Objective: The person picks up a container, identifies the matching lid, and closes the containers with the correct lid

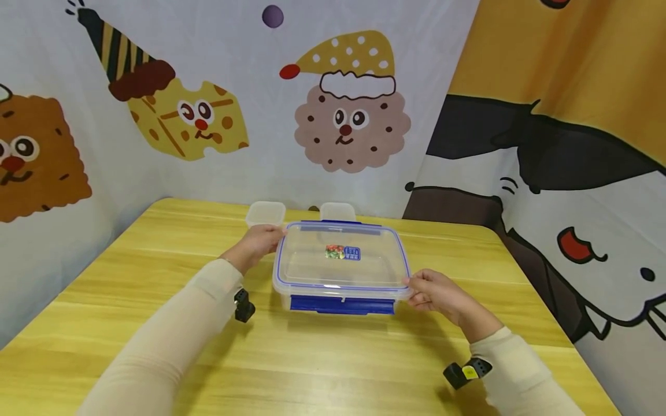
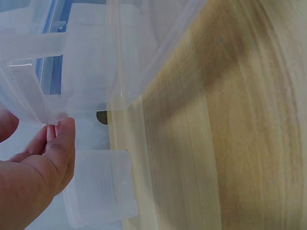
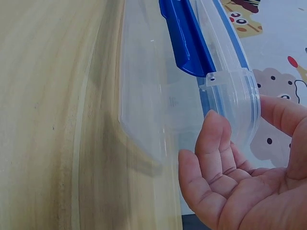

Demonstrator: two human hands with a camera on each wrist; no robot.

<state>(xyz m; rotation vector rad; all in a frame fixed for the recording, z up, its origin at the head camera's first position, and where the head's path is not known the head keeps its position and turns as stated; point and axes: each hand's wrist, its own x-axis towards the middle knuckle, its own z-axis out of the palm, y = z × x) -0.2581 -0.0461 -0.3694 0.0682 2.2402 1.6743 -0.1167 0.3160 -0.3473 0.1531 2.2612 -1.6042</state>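
A clear plastic food container (image 1: 343,271) with blue clip latches and a blue seal line is in the middle of the head view, its lid on. A small printed label (image 1: 343,252) is on the lid. At the far left corner my left hand (image 1: 255,245) grips the rim between thumb and fingers. My right hand (image 1: 439,294) pinches the near right corner, thumb over the lid edge and fingers beneath it. The front latch (image 1: 342,304) hangs along the front side. In the right wrist view the container's base is close over the tabletop, with a shadow beside it.
Two small translucent boxes, one at the back left (image 1: 266,213) and one (image 1: 337,211) partly behind the container, stand near the table's far edge. A wood-grain table (image 1: 312,370) spans the foreground. Behind it hangs a cloth (image 1: 208,179) printed with cartoon figures.
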